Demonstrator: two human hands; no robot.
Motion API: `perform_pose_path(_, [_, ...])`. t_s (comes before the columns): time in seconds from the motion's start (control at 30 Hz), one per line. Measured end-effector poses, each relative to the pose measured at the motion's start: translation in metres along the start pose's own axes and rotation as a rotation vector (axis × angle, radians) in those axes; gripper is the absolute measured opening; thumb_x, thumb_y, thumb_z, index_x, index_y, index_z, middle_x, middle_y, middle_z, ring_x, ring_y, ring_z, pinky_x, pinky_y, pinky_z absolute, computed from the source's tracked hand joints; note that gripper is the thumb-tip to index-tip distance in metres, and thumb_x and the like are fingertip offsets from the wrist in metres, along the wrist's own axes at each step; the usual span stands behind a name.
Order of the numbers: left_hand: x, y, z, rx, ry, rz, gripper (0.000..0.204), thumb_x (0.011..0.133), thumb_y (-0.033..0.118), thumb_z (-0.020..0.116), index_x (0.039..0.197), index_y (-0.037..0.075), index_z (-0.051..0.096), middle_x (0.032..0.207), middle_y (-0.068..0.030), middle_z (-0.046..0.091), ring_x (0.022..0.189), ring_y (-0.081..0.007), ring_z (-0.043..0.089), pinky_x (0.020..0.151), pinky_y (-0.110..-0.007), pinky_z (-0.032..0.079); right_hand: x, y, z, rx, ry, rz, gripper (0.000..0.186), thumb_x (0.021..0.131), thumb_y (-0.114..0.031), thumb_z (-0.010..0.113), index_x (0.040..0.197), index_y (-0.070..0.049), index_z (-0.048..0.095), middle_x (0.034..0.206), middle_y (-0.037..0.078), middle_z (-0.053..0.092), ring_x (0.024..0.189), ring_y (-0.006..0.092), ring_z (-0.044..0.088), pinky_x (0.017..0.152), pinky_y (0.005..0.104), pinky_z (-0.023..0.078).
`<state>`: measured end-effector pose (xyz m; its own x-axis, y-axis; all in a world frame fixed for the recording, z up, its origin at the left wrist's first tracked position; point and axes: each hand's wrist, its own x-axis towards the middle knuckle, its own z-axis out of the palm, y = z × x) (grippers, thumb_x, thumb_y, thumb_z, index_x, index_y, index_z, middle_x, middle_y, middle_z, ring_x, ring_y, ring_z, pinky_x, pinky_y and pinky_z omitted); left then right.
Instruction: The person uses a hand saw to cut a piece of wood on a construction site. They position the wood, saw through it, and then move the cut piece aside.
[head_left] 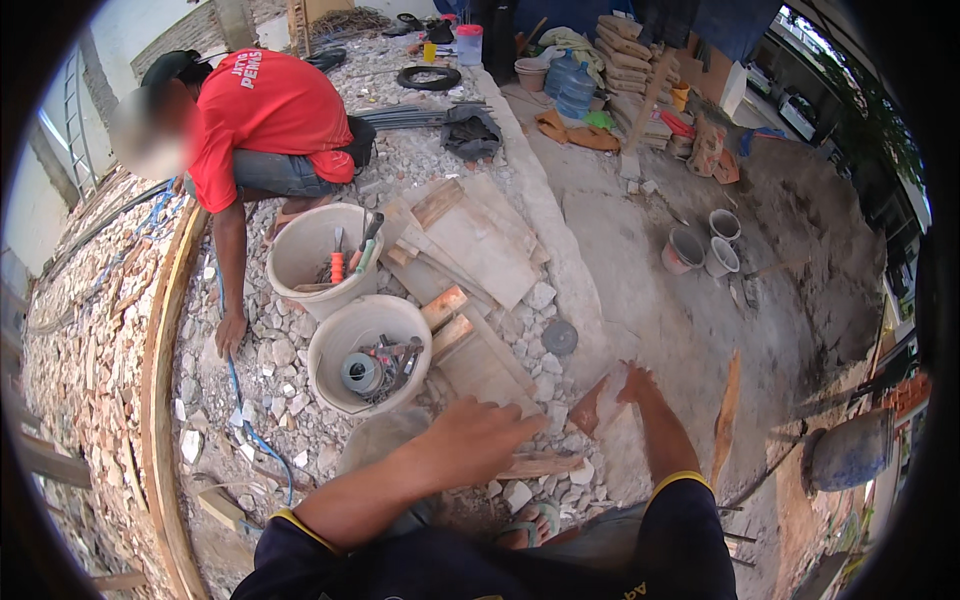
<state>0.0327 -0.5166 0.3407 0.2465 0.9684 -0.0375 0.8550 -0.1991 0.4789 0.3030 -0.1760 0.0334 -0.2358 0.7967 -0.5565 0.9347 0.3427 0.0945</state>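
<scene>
My left hand (pixel 485 437) hangs over my bent knee, its fingers loosely bent and apart, with nothing visible in them. Low at the rubble's edge, my right hand (pixel 637 382) reaches down to the grey concrete floor, fingers a little apart; I see no object in it. A pointed reddish-brown piece (pixel 588 408) lies just left of that hand, and a round dark grey disc (pixel 560 338) is slightly farther off. Ahead of my left hand stands a pale bucket (pixel 318 362) holding a wire spool (pixel 361 372) and metal tools.
A second bucket (pixel 285 270) holds orange- and green-handled tools. Boards (pixel 480 240) lie beside both buckets. At left, a co-worker in a red shirt (pixel 270 115) crouches, a hand at a blue hose (pixel 236 385). Three small buckets (pixel 722 257) and stacked sacks (pixel 622 50) stand at right.
</scene>
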Motion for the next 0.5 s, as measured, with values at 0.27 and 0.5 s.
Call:
perform_pose_path(0.27, [0.01, -0.009, 0.018, -0.06, 0.172, 0.018, 0.054, 0.082, 0.026, 0.07, 0.129, 0.007, 0.053, 0.101, -0.0148, 0.065, 0.091, -0.0349, 0.067, 0.076, -0.048, 0.052, 0.009, -0.004, 0.005, 0.072, -0.054, -0.02, 0.118, 0.058, -0.033, 0.09, 0.153, -0.017, 0.021, 0.146, 0.021, 0.042, 0.139, 0.0433, 0.034, 0.108, 0.057, 0.038])
perform_pose_path(0.5, [0.012, -0.013, 0.025, -0.015, -0.111, -0.117, 0.056, 0.083, 0.029, 0.071, 0.131, 0.01, 0.052, 0.103, -0.0155, 0.065, 0.093, -0.0371, 0.066, 0.078, -0.048, 0.051, 0.018, 0.001, 0.013, 0.131, -0.009, -0.038, 0.109, 0.056, -0.027, 0.088, 0.147, -0.014, 0.029, 0.142, 0.023, 0.044, 0.133, 0.0404, 0.045, 0.104, 0.0518, 0.045])
